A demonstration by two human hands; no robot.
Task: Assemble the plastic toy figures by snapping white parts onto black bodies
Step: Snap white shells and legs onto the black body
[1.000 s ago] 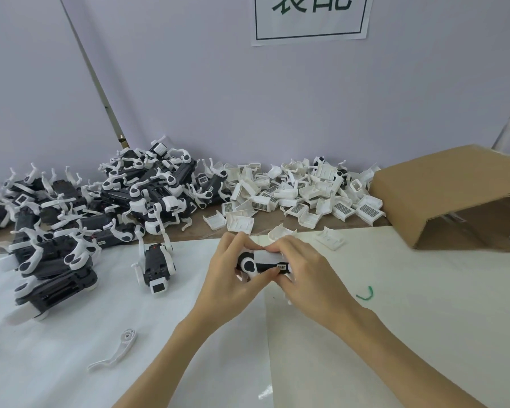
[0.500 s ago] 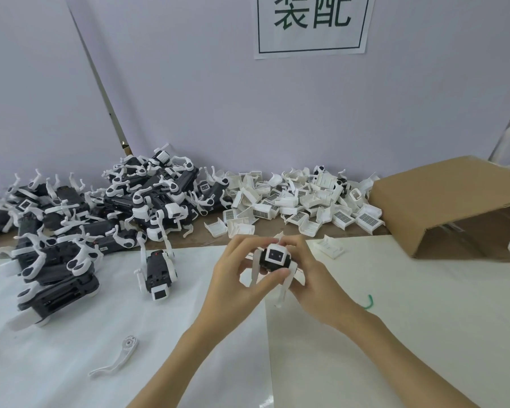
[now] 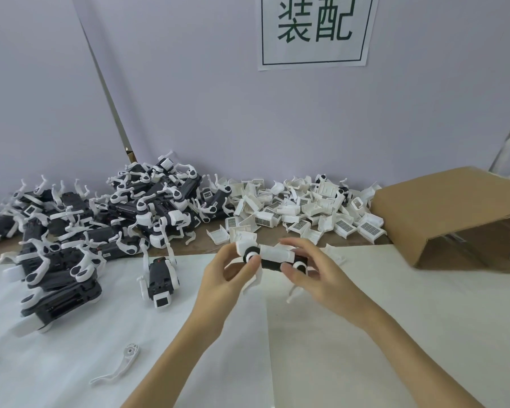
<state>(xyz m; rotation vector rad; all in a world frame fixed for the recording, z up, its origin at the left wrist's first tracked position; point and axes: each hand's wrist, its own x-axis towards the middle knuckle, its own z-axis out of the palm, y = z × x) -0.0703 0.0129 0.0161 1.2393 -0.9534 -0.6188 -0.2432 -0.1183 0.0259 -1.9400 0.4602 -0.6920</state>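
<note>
My left hand (image 3: 227, 275) pinches one end of a black-bodied plastic toy figure with white legs and a white top cover (image 3: 273, 257), and my right hand (image 3: 312, 272) curls round its other end, holding it sideways above the white-covered table (image 3: 395, 319). It looks close to complete. Off to the left of my left hand lies a big heap of finished black-and-white figures (image 3: 100, 225), one standing alone (image 3: 159, 278) nearer in. Beyond both hands a pile of loose white plastic covers (image 3: 301, 213) waits, so plenty of work remains. A stray white plastic leg (image 3: 121, 366) lies below my left hand.
</note>
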